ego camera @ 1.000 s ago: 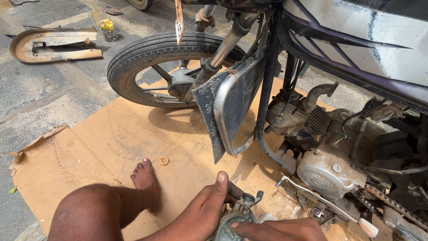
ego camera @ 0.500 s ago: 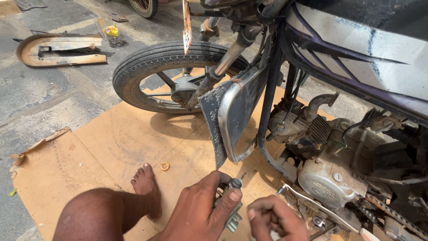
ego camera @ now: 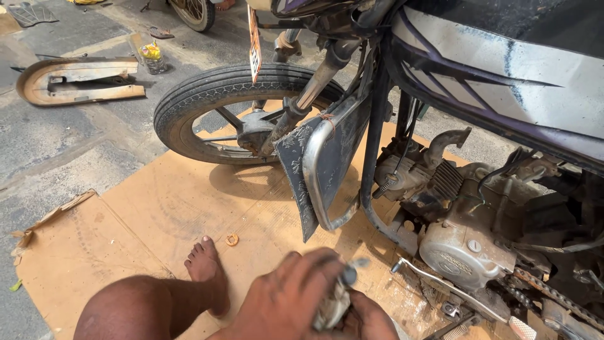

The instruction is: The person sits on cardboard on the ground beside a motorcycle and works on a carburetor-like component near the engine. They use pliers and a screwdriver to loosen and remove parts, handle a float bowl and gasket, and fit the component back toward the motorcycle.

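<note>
We've got the left hand (ego camera: 286, 296) wrapped over a small grey metal engine part (ego camera: 330, 305), the right hand (ego camera: 368, 318) cupping it from below, both grips closed, low over the brown cardboard sheet (ego camera: 145, 214) beside the motorcycle engine (ego camera: 469, 242). A copper washer (ego camera: 232, 240) lies near the bare foot (ego camera: 207, 271).

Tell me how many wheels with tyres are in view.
2. The motorcycle's front wheel stands at the edge of the cardboard sheet. A second wheel, cut off by the top edge, is behind it. Others may be out of view.
</note>
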